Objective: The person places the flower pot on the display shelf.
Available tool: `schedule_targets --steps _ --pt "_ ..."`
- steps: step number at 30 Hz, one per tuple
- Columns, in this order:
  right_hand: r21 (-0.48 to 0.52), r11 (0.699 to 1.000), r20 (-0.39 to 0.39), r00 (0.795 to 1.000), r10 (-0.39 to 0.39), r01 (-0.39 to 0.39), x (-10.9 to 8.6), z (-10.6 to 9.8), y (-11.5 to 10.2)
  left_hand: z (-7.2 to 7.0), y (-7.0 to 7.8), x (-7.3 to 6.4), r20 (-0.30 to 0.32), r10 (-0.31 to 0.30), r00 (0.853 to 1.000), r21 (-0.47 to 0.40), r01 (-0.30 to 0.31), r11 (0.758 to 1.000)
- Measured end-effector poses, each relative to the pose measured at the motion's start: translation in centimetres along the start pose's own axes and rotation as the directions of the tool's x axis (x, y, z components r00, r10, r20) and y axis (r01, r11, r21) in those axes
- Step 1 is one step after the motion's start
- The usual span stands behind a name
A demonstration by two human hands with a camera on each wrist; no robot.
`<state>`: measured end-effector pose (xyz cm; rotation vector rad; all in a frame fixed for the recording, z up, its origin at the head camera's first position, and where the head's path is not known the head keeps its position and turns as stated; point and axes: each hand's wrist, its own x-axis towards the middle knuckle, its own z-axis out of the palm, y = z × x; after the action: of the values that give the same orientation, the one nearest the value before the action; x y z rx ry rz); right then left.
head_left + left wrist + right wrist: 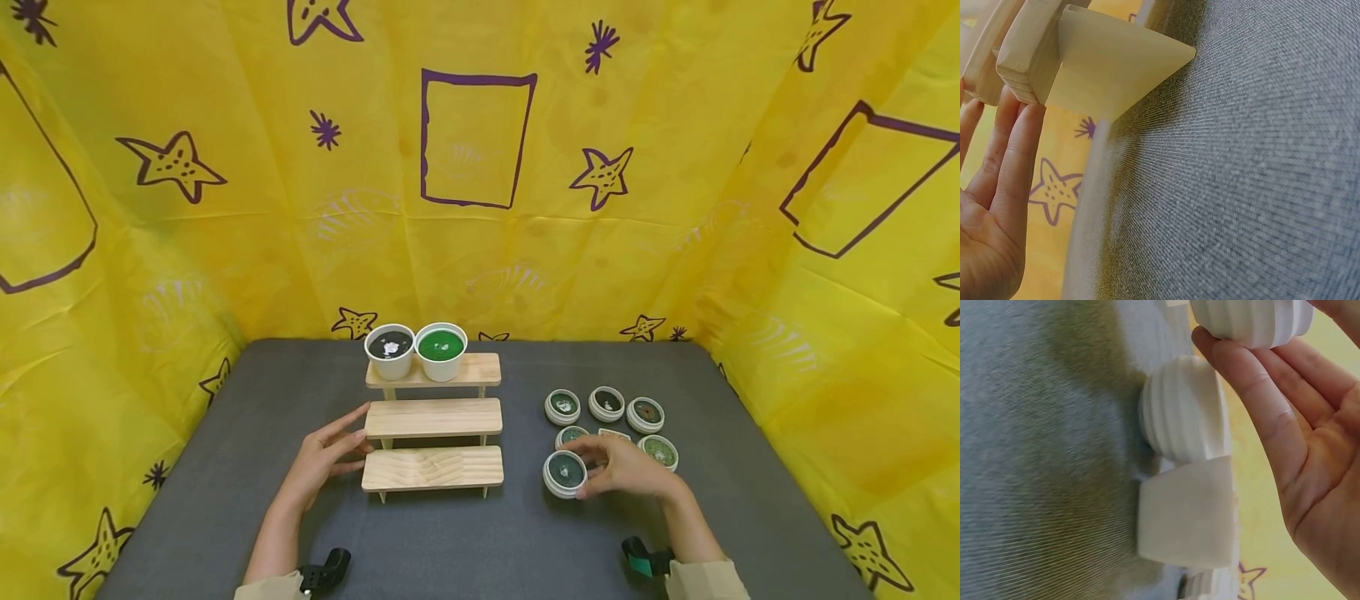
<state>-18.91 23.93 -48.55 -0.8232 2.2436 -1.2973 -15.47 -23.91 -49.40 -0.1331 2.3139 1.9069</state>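
So the right hand point(622, 468) has a pot point(566, 471) pinched just right of the rack point(433, 417), roughly level with its bottom step point(432, 468), while the left hand point(318, 461) just touches the rack's left side, fingers spread.

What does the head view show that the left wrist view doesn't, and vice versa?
Only the head view: the right hand holding a small round pot, plus the dark-filled cup and green-filled cup on the top shelf.
Only the left wrist view: the broad flat face of a support leg; the head view shows just narrow leg edges.
Both: the left hand touching the wooden stand, the gray tabletop and the yellow backdrop.
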Motion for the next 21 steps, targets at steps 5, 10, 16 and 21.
schedule_targets --steps 5,10,16,21 --pt "-0.056 0.998 -0.024 1.0 -0.009 0.007 0.7 -0.7 -1.5 0.0 0.0 0.0 0.004 0.003 1.0 -0.001 -0.003 1.0" --pt "-0.06 0.998 -0.028 1.0 -0.014 0.012 1.7 -1.3 -2.9 0.0 0.0 0.0 0.004 0.003 1.0 -0.007 -0.003 1.0" --pt "-0.078 0.997 -0.045 0.999 -0.022 0.018 2.9 -1.8 -4.0 0.0 0.0 0.0 0.003 0.002 1.0 -0.001 -0.002 1.0" --pt "-0.08 0.996 -0.068 0.997 -0.044 0.038 3.9 -2.0 -5.2 0.0 0.0 0.1 0.002 0.001 1.0 0.002 -0.001 1.0"
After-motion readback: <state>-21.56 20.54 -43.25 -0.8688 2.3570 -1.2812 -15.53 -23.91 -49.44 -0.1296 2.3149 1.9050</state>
